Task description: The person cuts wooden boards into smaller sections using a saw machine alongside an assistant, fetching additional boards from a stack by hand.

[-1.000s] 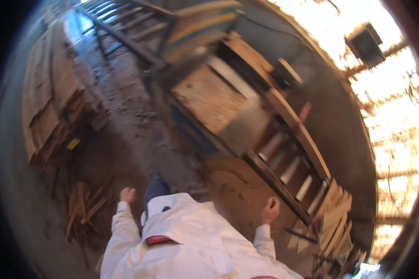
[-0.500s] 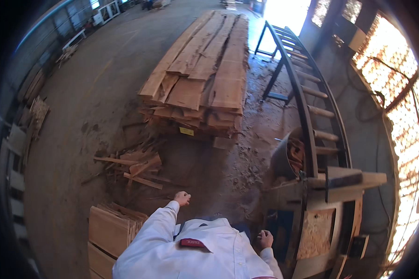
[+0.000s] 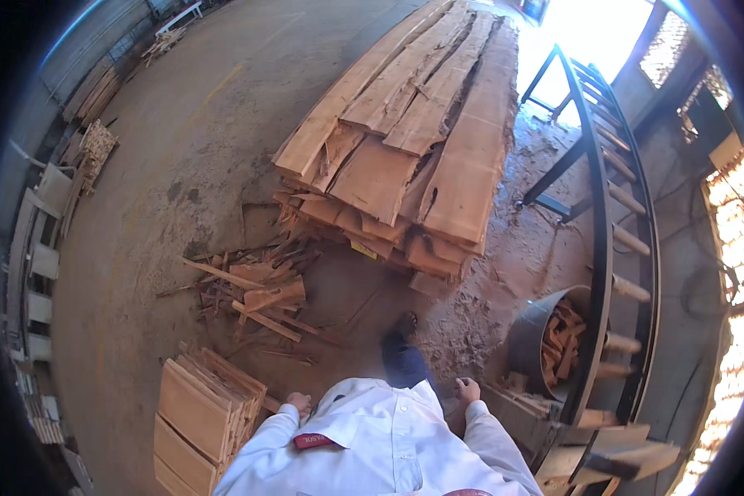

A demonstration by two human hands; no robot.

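My left hand (image 3: 299, 403) hangs low beside my body, its fingers loosely curled with nothing visible in them. It is nearest to a stack of cut wooden boards (image 3: 194, 409) at the lower left. On the other side, my right hand (image 3: 468, 390) is held a little forward, also loosely curled and with no object showing. Wood pieces (image 3: 512, 405) lie at the foot of a bin just right of that hand. Ahead stands a large pile of long, rough-edged planks (image 3: 405, 174), out of reach of both hands.
Scrap wood (image 3: 260, 289) litters the floor before the plank pile. A round bin (image 3: 537, 331) holds offcuts beside a dark-framed roller stand (image 3: 608, 240) on the right. Wood chips (image 3: 471, 322) cover the ground between. Part of a wooden-topped bench (image 3: 624, 455) juts in lower right.
The plank pile and the bin look nearer, and the view has turned left. My left hand has drawn back toward my body, while my right has come forward. One foot now shows ahead.
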